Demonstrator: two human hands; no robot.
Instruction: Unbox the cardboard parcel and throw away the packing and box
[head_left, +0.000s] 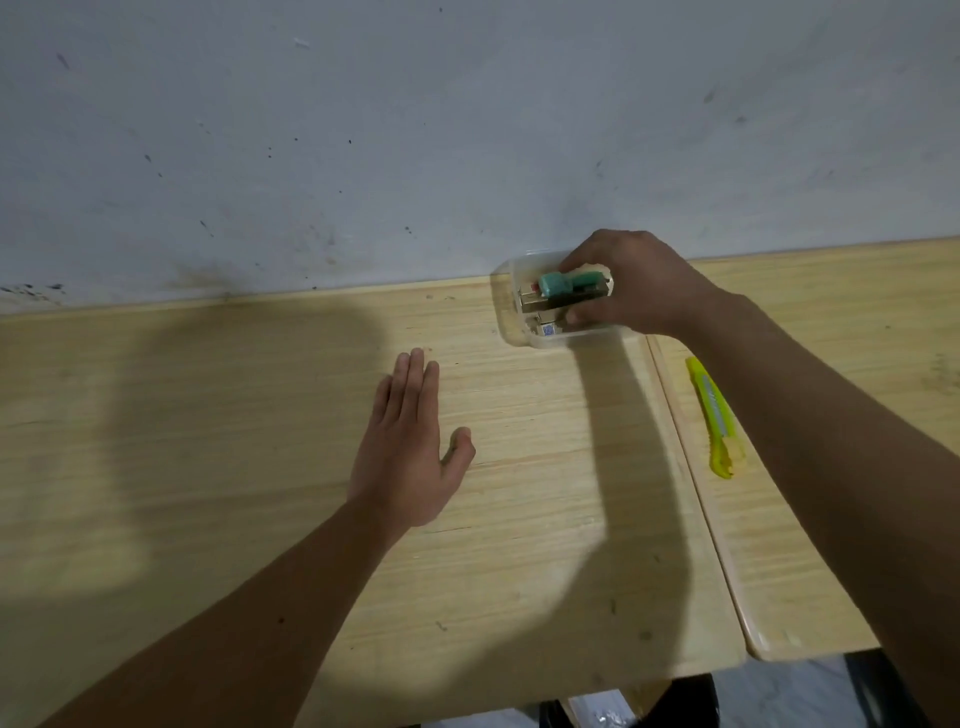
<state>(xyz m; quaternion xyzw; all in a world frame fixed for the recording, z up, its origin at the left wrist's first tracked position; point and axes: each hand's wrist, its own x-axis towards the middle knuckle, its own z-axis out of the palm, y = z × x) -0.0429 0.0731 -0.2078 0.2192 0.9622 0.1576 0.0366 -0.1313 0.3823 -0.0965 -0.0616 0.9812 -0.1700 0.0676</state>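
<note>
Clear plastic container (524, 332) at the wall edge of the wooden table (260, 415).
Right hand (631, 283) clasps green-topped items (558, 285) inside it; left hand (410, 457) flat, fingers spread, empty. Yellow utility knife (716, 415) lies nearby. No cardboard parcel visible.

The left hand (408, 447) lies flat and open, palm down, fingers together pointing toward twelve o'clock, thumb out toward three. The right hand (631, 283) reaches toward eleven o'clock, its fingers curled downward in a grip.

Open room is left across the desk (208, 415) on the left, while the right is narrowed by a clear container (524, 317) against the wall (415, 130) and a yellow cutter (714, 410).
</note>
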